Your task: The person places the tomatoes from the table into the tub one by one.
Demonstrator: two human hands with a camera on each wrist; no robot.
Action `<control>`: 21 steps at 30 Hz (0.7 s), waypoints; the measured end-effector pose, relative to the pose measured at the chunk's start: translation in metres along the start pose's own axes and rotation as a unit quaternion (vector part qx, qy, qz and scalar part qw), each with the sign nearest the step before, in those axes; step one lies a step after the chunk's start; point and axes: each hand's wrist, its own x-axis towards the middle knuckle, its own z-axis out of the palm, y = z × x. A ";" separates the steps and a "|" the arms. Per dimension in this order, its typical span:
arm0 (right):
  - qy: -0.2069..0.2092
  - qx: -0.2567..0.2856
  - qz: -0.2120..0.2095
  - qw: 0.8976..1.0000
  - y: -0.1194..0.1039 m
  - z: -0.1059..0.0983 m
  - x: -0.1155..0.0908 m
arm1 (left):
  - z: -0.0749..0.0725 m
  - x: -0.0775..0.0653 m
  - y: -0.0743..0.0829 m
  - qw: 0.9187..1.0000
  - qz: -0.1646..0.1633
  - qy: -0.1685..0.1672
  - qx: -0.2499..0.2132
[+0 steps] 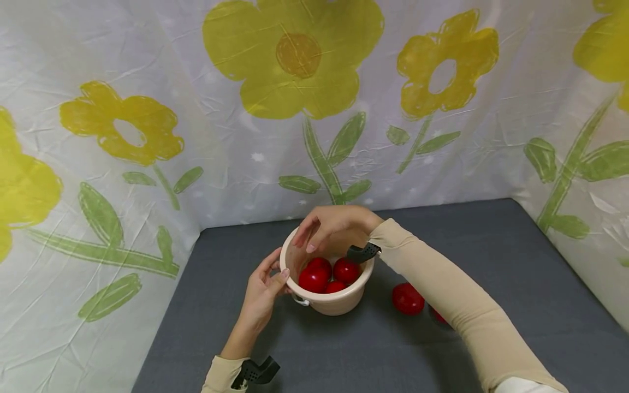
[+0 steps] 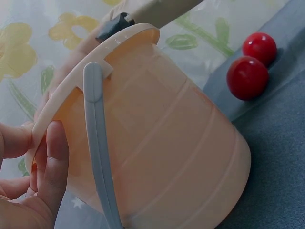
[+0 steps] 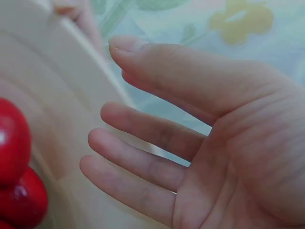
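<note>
A pale peach plastic bucket (image 1: 339, 303) stands on the dark cloth, with several glossy red balls (image 1: 314, 278) inside it, their exact kind unclear. My left hand (image 1: 262, 289) pinches the bucket's rim on its left side, thumb on one face and fingers on the other. In the left wrist view, the grey handle (image 2: 99, 143) hangs down along the outer wall. Above the bucket's opening is my right hand (image 1: 334, 224), its fingers loosely spread and holding nothing. The right wrist view shows the open palm beside the inner wall, apart from the red balls (image 3: 12, 143).
Right of the bucket, a red ball (image 1: 408, 298) lies on the dark grey cloth (image 1: 226, 256). Another red ball (image 1: 439, 315) is partly hidden by the right forearm. A white curtain with yellow flowers (image 1: 245, 164) hangs behind and at both sides.
</note>
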 end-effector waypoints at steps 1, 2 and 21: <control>0.004 -0.020 -0.012 1.000 -0.003 -0.002 -0.004 | 0.000 0.000 0.000 1.000 0.000 0.000 0.000; 0.008 -0.037 -0.023 0.999 -0.005 -0.005 -0.007 | 0.000 0.000 0.000 1.000 0.000 0.001 0.000; 0.128 -0.029 -0.027 0.991 0.026 -0.019 -0.145 | 0.000 0.000 0.000 1.000 0.005 0.004 0.004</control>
